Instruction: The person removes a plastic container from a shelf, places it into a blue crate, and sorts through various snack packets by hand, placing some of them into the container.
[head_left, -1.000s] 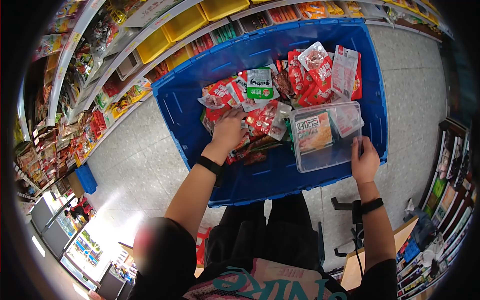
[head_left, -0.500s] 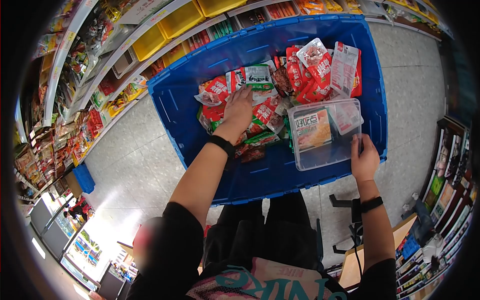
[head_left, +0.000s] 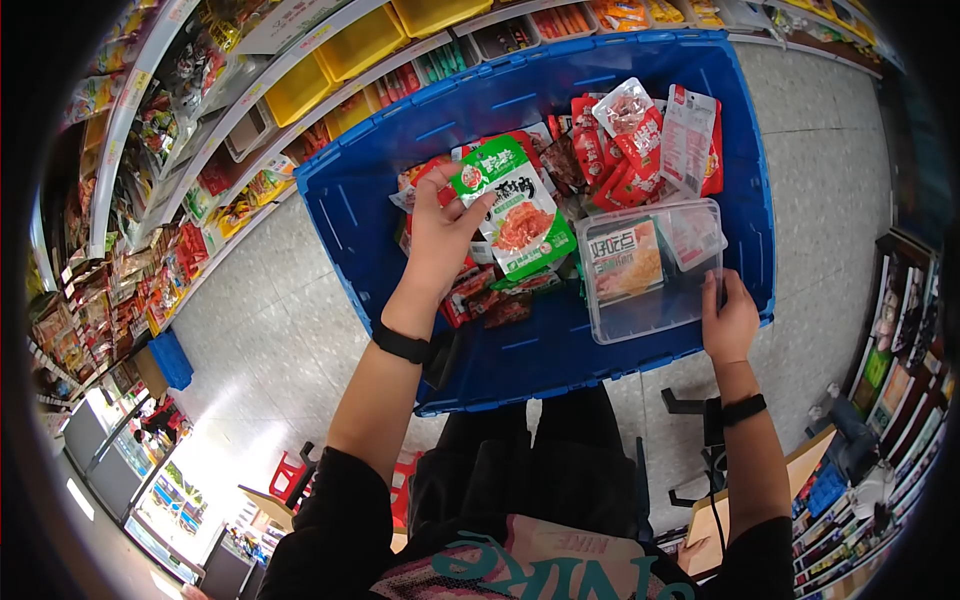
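Over the loose packets in the left part of the blue crate (head_left: 540, 362), my left hand (head_left: 442, 228) is closed on a green-and-white snack packet (head_left: 522, 212). The packet's printed front, with a picture of reddish food, faces up. My right hand (head_left: 731, 318) grips the near right corner of a clear plastic box (head_left: 655, 322), with the thumb along its side. A printed label (head_left: 625, 262) and a pale red-and-white packet show within the box's outline. Red snack packets (head_left: 630, 125) are heaped behind the box, and more lie partly hidden under my left hand.
Shelves with yellow bins (head_left: 362, 42) and sweets run along the crate's far side. More packaged snacks (head_left: 85, 320) fill the racks on the left. A red stool (head_left: 290, 478) stands on the floor at lower left. Other shelving (head_left: 895, 340) stands on the right.
My left hand has risen from the heap, turning and pulling back slightly, with the green-and-white packet now in its fingers. My right hand and the clear box have stayed in place.
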